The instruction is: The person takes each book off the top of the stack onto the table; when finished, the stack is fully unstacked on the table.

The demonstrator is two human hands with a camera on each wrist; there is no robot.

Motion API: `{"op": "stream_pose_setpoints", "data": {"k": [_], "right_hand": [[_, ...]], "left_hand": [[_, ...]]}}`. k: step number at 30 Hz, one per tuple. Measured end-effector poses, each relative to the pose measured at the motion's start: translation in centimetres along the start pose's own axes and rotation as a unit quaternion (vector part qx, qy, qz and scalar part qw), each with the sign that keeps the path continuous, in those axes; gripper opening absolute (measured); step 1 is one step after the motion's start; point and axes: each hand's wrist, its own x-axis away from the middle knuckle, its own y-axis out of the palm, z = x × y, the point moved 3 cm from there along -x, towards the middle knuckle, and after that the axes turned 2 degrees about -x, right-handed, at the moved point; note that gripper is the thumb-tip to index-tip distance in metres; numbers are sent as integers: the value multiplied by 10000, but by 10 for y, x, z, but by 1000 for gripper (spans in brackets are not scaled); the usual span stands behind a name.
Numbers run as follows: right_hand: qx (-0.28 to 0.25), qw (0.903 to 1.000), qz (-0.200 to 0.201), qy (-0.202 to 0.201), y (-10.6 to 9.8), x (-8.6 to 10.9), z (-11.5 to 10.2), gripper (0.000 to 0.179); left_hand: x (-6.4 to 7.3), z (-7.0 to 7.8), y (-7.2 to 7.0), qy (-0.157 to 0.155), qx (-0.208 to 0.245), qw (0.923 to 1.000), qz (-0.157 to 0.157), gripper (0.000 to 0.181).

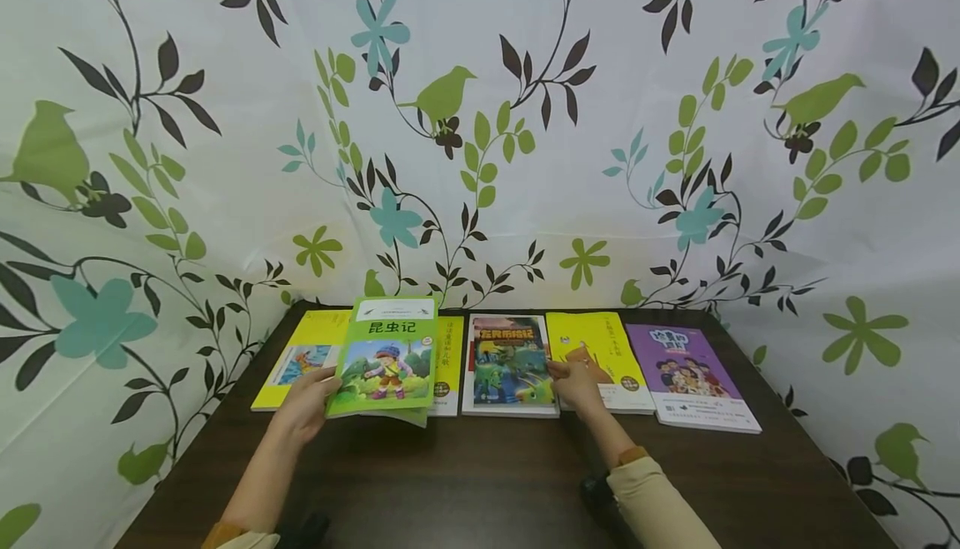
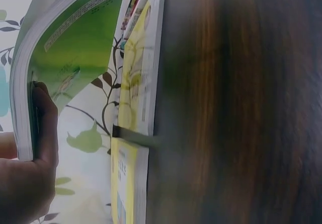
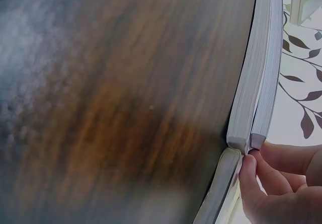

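Observation:
My left hand (image 1: 302,406) grips the left edge of a green children's book (image 1: 384,331), raised above the books behind it. From the left wrist view, the fingers lie under its back cover (image 2: 83,48) and the pages bow. A smaller book with a colourful dark cover (image 1: 512,370) lies on a larger white-edged book (image 1: 468,399) at the middle of the row. My right hand (image 1: 577,384) pinches the upper book's right edge near its front corner. The right wrist view shows fingertips (image 3: 247,164) right at that corner, beside both page blocks.
Yellow books (image 1: 318,326) lie behind the green one, partly covered by it. Right of the middle pair are another yellow book (image 1: 600,328) and a purple-covered book (image 1: 678,349). All rest along the back of the dark wooden table (image 1: 450,482), before a patterned cloth (image 1: 480,199).

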Motion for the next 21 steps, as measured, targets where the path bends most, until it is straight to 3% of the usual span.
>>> {"op": "stream_pose_setpoints", "data": {"k": [13, 21], "right_hand": [[51, 10000, 71, 36, 2, -2, -2, 47], [53, 10000, -9, 41, 2, -1, -2, 48]], "left_hand": [[30, -14, -35, -124, -244, 9995, 151, 63], [45, -28, -57, -399, -219, 9986, 283, 62]]}}
